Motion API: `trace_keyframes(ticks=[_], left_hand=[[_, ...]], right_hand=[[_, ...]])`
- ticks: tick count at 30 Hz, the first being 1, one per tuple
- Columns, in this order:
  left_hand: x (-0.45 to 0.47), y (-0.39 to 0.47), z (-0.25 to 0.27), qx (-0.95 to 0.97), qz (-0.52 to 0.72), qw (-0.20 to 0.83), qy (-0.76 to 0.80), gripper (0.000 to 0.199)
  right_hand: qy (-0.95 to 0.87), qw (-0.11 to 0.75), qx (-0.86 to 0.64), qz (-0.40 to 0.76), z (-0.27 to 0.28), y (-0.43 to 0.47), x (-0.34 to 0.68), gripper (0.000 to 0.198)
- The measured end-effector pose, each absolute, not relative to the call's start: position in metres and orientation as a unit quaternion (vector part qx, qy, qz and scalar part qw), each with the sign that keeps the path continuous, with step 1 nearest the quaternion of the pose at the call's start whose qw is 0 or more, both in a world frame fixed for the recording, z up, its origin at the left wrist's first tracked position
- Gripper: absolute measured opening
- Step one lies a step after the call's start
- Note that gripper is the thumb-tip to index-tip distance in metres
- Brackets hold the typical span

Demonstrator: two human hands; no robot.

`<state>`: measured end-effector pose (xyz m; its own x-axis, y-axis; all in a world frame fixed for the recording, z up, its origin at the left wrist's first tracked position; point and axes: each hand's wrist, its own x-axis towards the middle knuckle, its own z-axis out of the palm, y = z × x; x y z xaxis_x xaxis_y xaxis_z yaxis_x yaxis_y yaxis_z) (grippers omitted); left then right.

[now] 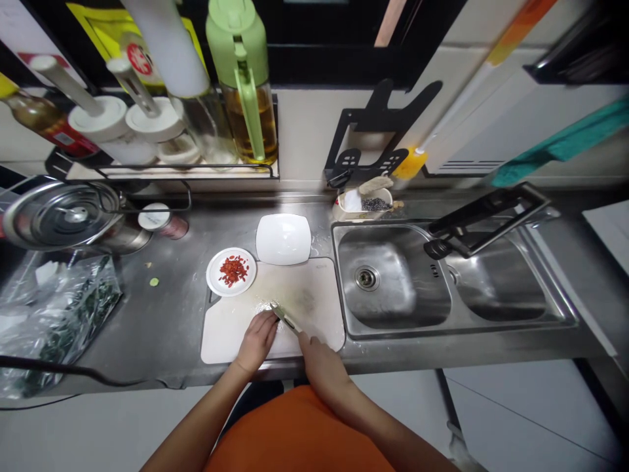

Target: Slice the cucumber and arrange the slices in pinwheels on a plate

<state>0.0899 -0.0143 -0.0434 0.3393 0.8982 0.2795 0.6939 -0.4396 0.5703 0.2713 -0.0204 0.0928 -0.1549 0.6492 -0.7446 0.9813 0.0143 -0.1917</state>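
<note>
In my right hand [322,364] is the handle of a small knife [285,319], its blade slanting up and left over the white cutting board [226,334]. Close beside the blade, my left hand [258,337] rests on the board with its fingers drawn together. Whatever lies under those fingertips is hidden, though small pale wet bits [266,305] show just past them. A white plate [212,270] of red dried berries [233,270] sits at the board's upper left corner. Beside it, a white rectangular dish [284,239] overlaps the board's far edge.
To the right is a double steel sink [393,282] with a black faucet [466,219]. A lidded pot [73,216] and a plastic bag of greens [73,314] occupy the left. Behind, a rack [196,172] holds seasoning jars and a green oil bottle [250,85]. A green slice [154,282] lies on the counter.
</note>
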Motion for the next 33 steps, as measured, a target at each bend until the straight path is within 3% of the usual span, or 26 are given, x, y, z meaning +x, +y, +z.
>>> trace_keyframes(ticks=[33], left_hand=[[0.089,-0.013,-0.044,0.803,0.288,0.182,0.489,0.025]], right_hand=[[0.681,0.23,0.599,-0.352,0.083,-0.009,0.263,0.036]])
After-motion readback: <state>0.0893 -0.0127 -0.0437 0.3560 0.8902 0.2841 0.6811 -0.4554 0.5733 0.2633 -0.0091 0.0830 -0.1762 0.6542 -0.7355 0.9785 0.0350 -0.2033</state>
